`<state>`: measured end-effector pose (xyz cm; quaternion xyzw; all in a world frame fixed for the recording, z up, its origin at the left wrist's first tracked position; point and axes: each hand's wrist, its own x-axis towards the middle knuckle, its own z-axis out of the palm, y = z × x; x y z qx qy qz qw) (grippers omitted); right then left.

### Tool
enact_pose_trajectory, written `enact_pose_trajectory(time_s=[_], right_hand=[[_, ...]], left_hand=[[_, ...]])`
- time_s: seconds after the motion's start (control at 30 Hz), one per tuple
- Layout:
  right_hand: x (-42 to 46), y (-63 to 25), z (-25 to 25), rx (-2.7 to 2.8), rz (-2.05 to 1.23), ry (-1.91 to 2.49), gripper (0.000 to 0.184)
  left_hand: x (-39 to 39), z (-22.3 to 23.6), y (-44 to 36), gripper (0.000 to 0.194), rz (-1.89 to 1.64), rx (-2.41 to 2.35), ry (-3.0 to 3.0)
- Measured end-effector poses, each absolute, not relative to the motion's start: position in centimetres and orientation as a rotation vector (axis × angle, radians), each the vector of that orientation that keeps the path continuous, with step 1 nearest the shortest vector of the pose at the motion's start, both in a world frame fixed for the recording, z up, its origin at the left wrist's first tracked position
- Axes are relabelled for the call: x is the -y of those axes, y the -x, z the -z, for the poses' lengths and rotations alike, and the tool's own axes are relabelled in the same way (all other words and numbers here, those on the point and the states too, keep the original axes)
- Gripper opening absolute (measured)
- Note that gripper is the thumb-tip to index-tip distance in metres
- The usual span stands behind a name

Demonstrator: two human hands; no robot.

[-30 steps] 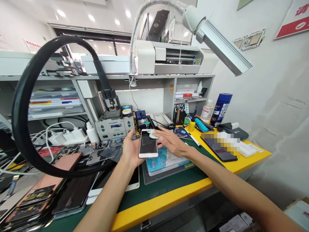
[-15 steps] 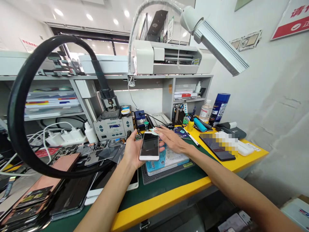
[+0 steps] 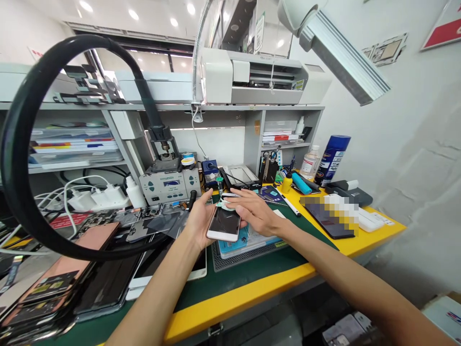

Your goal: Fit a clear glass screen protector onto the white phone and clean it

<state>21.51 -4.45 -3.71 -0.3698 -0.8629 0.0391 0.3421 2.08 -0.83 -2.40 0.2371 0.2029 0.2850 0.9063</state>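
Note:
A white-framed smartphone [image 3: 224, 226] with a dark screen lies tilted in my left hand [image 3: 199, 222], whose fingers wrap beneath it and whose thumb is at its left edge. My right hand [image 3: 257, 214] reaches over the phone's upper part, pressing a small pale green-white cloth [image 3: 226, 205] against the glass with its fingertips. Under the phone, a blue and white packet [image 3: 234, 246] rests on a grey perforated mat [image 3: 221, 262]. To the left of my left wrist lies a white-framed tablet or large phone [image 3: 201, 269], partly covered by my forearm.
Stacked phones and parts [image 3: 54, 288] crowd the left. A thick black hose [image 3: 10, 144] loops above them from the grey rework station [image 3: 171, 185]. A lamp [image 3: 345, 57] hangs at upper right. A dark phone [image 3: 324, 218], spray can [image 3: 333, 158] and bottle [image 3: 310, 162] stand or lie right.
My right hand with the cloth slides over the upper screen, first off toward the top edge, then back onto the glass. The phone turns slightly in my left hand. The camera view shifts a little.

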Motion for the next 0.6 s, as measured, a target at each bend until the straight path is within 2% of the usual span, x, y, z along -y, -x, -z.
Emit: enact_pose_trajectory(time_s=[0.6], right_hand=[[3.3,-21.9,4.5,2.212,-0.169,1.217,0.061]], left_hand=[[1.5,2.2,-2.5,0.056,-0.536,-0.400,-0.484]])
